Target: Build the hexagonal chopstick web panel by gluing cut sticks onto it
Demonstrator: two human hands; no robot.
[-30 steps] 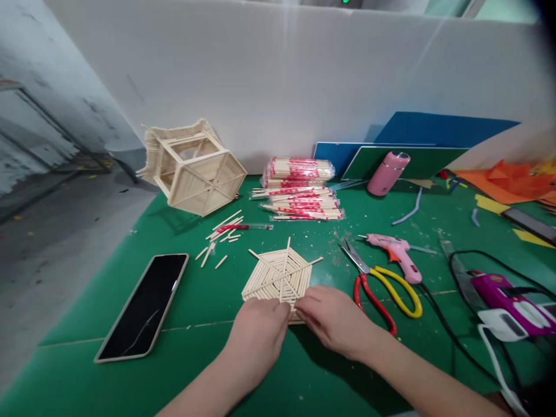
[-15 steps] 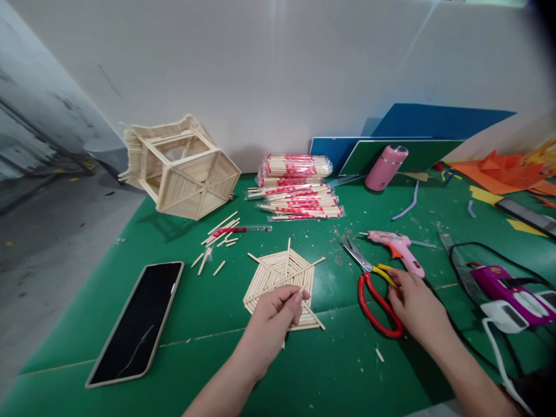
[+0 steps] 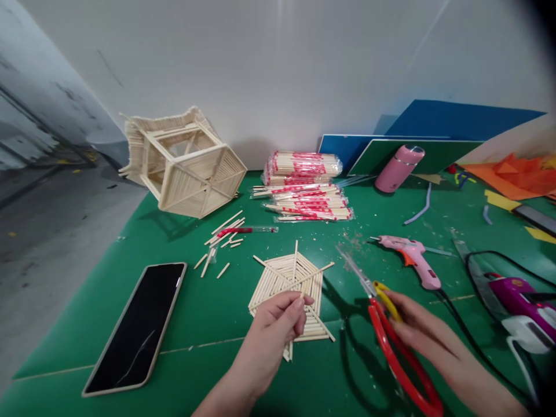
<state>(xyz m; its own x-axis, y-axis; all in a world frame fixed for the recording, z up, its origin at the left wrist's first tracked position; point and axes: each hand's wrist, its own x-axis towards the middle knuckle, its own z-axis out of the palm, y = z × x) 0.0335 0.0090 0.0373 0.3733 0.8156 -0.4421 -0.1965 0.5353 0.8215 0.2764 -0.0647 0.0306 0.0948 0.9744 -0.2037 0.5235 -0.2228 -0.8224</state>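
Lifted off the green table point(image 3: 204, 370) since the earlier frame, red-and-yellow-handled metal scissors point(image 3: 381, 336) are gripped in the right hand point(image 3: 428, 330), which hides most of their yellow loop. Flat on the table, a pale hexagonal wooden-stick panel point(image 3: 284, 278), ringed and spoked, is partly covered by the left hand point(image 3: 273, 330), seemingly pinching a thin stick point(image 3: 303, 295).

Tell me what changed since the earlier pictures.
The bare right hand moved right from the hexagonal panel of pale wooden sticks, gripped the metal scissors with red and yellow handles and lifted them. The bare left hand shifted inward from the panel's near edge and pinches what looks like a thin wooden stick. The pink plastic glue gun and black pale-edged phone stayed put.
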